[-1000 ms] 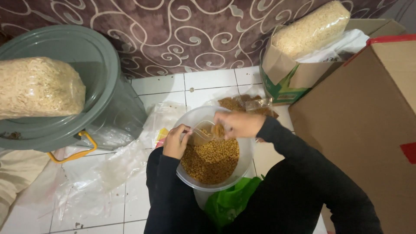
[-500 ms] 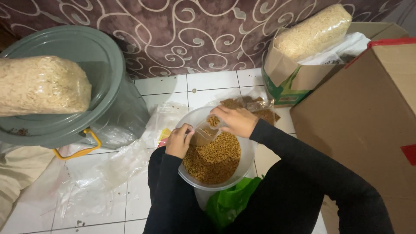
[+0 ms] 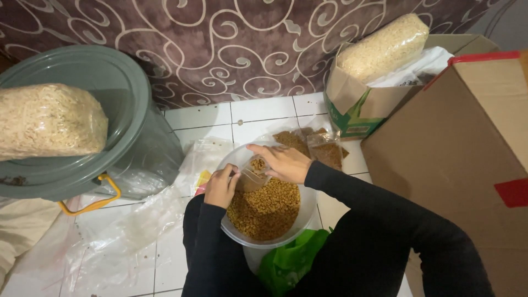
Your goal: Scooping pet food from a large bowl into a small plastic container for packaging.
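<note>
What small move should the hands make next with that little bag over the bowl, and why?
Probably tip the small clear bag upright and pinch its mouth closed: both the left hand and right hand hold it over the bowl, and it already shows brown pellets inside.

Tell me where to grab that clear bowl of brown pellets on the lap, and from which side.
Grip the clear bowl by its rim, probably one hand at each side edge, coming from above. The rim is the only bare part: the pellets fill the middle, and the left hand and right hand already work a small bag over it.
</note>
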